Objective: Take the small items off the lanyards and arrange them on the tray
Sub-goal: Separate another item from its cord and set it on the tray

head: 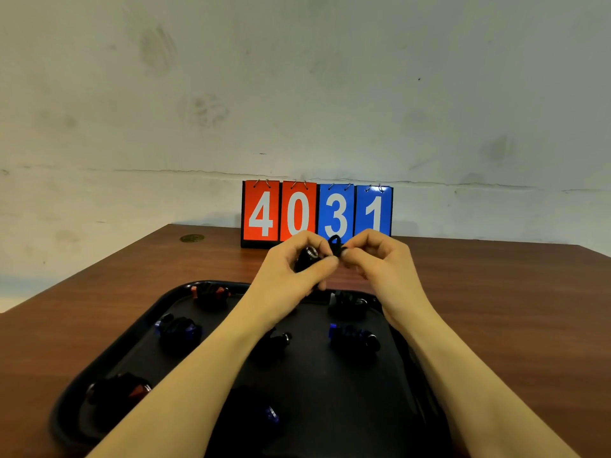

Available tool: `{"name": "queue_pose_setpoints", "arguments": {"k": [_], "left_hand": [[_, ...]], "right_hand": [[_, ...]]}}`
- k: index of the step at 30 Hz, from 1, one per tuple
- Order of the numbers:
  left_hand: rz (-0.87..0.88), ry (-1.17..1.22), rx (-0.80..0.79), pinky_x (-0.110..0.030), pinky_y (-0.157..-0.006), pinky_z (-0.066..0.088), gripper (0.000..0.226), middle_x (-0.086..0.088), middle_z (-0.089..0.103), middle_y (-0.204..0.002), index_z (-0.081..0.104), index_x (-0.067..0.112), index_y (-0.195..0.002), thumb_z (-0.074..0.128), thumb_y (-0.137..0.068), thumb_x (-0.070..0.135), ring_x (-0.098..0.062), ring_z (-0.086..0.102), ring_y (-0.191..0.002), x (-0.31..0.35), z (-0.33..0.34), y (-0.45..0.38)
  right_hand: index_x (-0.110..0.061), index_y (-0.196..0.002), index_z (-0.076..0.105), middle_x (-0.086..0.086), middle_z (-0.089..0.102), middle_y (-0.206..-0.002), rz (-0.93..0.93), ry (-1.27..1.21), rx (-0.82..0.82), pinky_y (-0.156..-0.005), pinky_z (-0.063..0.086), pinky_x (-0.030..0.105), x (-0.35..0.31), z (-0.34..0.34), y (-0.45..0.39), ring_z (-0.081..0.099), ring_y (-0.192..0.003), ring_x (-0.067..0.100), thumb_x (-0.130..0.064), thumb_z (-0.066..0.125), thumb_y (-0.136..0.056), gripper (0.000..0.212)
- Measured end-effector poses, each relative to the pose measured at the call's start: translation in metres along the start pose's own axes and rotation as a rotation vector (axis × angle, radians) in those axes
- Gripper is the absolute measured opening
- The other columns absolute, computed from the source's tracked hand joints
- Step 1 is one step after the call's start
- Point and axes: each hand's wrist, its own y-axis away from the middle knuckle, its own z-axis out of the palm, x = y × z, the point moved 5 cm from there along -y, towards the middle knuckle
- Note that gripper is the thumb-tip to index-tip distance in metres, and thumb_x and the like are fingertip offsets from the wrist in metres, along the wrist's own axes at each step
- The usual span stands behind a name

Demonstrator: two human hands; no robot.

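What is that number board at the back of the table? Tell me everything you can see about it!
The number board is a flip scoreboard standing upright at the far edge of the wooden table, close to the wall. It has four cards hung on small metal rings: two red ones showing 4 and 0, then two blue ones showing 3 and 1, all in white digits. They sit on a black base. The cards look like smooth plastic. Nothing touches it; both hands only hide its lower middle part.

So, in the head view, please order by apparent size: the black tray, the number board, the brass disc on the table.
1. black tray, largest, though nearest the camera.
2. number board.
3. brass disc, clearly smallest.
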Motion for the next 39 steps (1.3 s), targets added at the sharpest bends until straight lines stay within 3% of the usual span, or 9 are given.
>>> {"name": "queue_pose_setpoints", "arguments": {"k": [3,8,14,18,22,24,30,36,39], "left_hand": [[0.037,-0.12,0.08,-0.013,-0.063,0.046,0.017,0.014,0.058,-0.074,0.056,0.02,-0.079,0.069,-0.079,0.009,0.001,0.058,-0.068,0.001,-0.004,-0.001],[0.046,-0.145,0.15,-0.014,-0.065,0.046,0.01,0.013,0.056,-0.078,0.058,0.021,-0.088,0.063,-0.085,0.013,-0.006,0.055,-0.069,0.0,-0.005,-0.002],[0.012,0.147,0.015,-0.014,-0.055,0.042,0.008,0.009,0.055,-0.066,0.058,0.014,-0.092,0.055,-0.088,0.007,-0.009,0.049,-0.054,0.0,0.002,0.0],[-0.055,0.243,0.056,-0.01,-0.049,0.04,0.01,-0.001,0.049,-0.056,0.059,0.018,-0.092,0.053,-0.089,0.012,-0.008,0.048,-0.053,-0.005,0.0,-0.002],[-0.101,0.188,0.141,-0.012,-0.049,0.039,0.009,0.003,0.053,-0.057,0.062,0.021,-0.091,0.057,-0.088,0.013,-0.01,0.049,-0.055,-0.012,-0.006,-0.004],[-0.106,0.123,0.147,-0.013,-0.05,0.04,0.008,0.01,0.057,-0.057,0.062,0.019,-0.093,0.058,-0.088,0.014,-0.009,0.05,-0.056,-0.013,-0.007,-0.004],[-0.135,0.118,0.142,-0.012,-0.049,0.04,0.006,0.003,0.053,-0.058,0.064,0.017,-0.09,0.058,-0.088,0.018,-0.007,0.05,-0.055,-0.013,-0.006,-0.003],[-0.223,0.473,0.2,-0.02,-0.045,0.035,0.026,-0.005,0.05,-0.075,0.058,0.004,-0.097,0.032,-0.093,0.002,-0.011,0.049,-0.056,-0.013,-0.01,-0.006],[-0.264,0.465,0.216,-0.021,-0.044,0.034,0.02,-0.006,0.047,-0.076,0.046,0.01,-0.092,0.029,-0.092,0.0,-0.014,0.049,-0.056,-0.014,-0.01,-0.007]], "right_hand": [[-0.01,-0.066,0.059,-0.004,0.058,-0.06,0.006,-0.017,-0.037,-0.059,0.044,0.012,0.0,0.0,0.0,0.054,-0.062,0.003,0.001,0.061,-0.079,0.017],[-0.013,-0.065,0.055,-0.001,0.057,-0.065,0.018,0.031,-0.043,-0.063,0.043,0.017,0.002,0.003,0.0,0.052,-0.065,0.0,-0.002,0.057,-0.082,0.021],[-0.011,-0.07,0.058,0.007,0.057,-0.069,0.009,0.091,0.015,-0.068,0.044,0.024,0.004,0.0,-0.003,0.051,-0.069,0.012,-0.005,0.056,-0.084,0.015],[-0.009,-0.083,0.062,0.02,0.063,-0.086,0.013,0.101,-0.004,-0.072,0.047,0.033,0.005,0.001,-0.002,0.052,-0.072,0.019,-0.007,0.062,-0.083,0.002],[-0.033,-0.101,0.059,-0.001,0.057,-0.094,-0.135,0.109,-0.062,-0.065,0.044,0.017,-0.006,-0.001,0.002,0.045,-0.064,0.01,-0.004,0.067,-0.078,0.037],[-0.034,-0.107,0.06,-0.008,0.056,-0.094,-0.194,0.149,-0.085,-0.064,0.042,0.012,-0.011,0.0,0.004,0.044,-0.063,0.004,-0.009,0.069,-0.079,0.038],[-0.024,-0.086,0.069,-0.009,0.068,-0.086,-0.178,0.188,0.063,-0.076,0.048,0.011,-0.006,-0.003,0.002,0.061,-0.086,0.002,-0.014,0.065,-0.084,0.011],[-0.018,-0.072,0.063,-0.007,0.058,-0.076,-0.073,0.462,0.058,-0.064,0.039,0.004,0.005,-0.007,-0.002,0.053,-0.068,-0.001,-0.008,0.061,-0.082,0.014],[-0.032,-0.072,0.055,-0.008,0.05,-0.093,-0.068,0.538,0.01,-0.087,0.044,0.024,0.005,-0.001,-0.002,0.049,-0.092,0.004,-0.01,0.061,-0.081,0.025]]}}
